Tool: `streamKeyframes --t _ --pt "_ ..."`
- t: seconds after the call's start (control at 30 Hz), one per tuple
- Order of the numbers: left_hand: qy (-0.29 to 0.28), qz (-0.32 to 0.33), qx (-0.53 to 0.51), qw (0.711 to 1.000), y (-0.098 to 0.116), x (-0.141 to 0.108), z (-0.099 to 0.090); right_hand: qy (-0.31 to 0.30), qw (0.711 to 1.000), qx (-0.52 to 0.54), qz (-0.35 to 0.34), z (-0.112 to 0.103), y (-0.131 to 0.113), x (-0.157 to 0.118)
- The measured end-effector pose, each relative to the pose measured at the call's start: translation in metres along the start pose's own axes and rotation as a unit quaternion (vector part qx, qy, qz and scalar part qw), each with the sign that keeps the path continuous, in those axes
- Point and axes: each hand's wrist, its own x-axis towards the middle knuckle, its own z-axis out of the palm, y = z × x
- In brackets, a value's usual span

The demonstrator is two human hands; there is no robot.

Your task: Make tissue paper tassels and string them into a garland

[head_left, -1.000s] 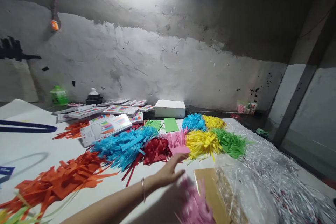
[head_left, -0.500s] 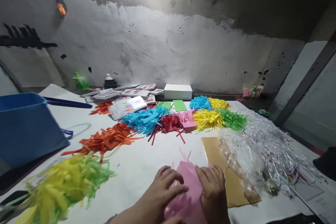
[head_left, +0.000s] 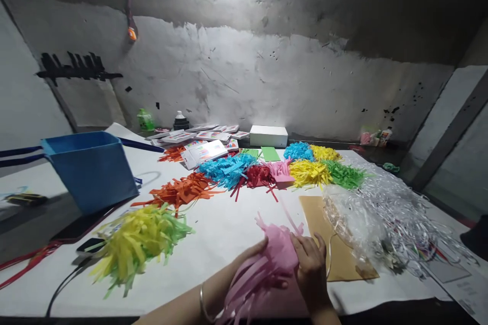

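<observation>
A bunch of pink fringed tissue paper (head_left: 280, 251) is between my hands at the table's front, its cut strips hanging down to the left. My left hand (head_left: 247, 259), with a bangle at the wrist, is closed around it from the left; the paper covers most of its fingers. My right hand (head_left: 310, 266) pinches the right edge of the same paper. Beyond them lie fringed paper bunches: dark red (head_left: 260, 176), pink (head_left: 281, 169), yellow (head_left: 310, 172) and orange (head_left: 185, 189). A yellow-green bunch (head_left: 141, 244) rests to the left of my hands.
A blue box-shaped bag (head_left: 91, 172) with handles stands at the left. Brown cardboard (head_left: 314, 218) lies right of my hands, partly under clear plastic (head_left: 351, 213) and silver tinsel (head_left: 392, 208). A white box (head_left: 269, 136) and printed packs (head_left: 206, 153) line the back.
My left hand has gone from lying over the pink paper to holding it from the left side. Its strips now fall leftward. The view has swung left, showing more of the blue bag.
</observation>
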Motion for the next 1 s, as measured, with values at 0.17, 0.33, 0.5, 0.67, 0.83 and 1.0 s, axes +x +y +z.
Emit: streamKeyframes --t 0.17,0.33,0.5,0.67,0.83,1.0 --pt "-0.064 -0.075 -0.078 0.992 -0.008 0.014 0.023 0.026 0.997 -0.068 0.012 -0.03 0.056 0.021" --pt "-0.024 -0.06 -0.04 0.997 0.003 0.012 -0.005 0.031 0.994 -0.101 -0.019 -0.059 0.069 0.007" --pt "0.104 -0.061 0.099 0.988 0.007 -0.036 -0.08 -0.083 0.99 0.005 -0.114 -0.02 0.005 -0.027" --pt "0.272 0.052 0.238 0.931 -0.005 -0.076 -0.11 -0.153 0.979 0.1 -0.086 0.007 -0.037 -0.044" --pt "0.093 0.194 0.568 0.794 -0.038 -0.066 -0.061 -0.189 0.969 0.149 -0.053 -0.002 -0.034 -0.046" --pt "0.017 0.183 0.659 0.73 -0.057 -0.047 -0.042 -0.221 0.958 0.179 -0.029 -0.017 -0.029 -0.042"
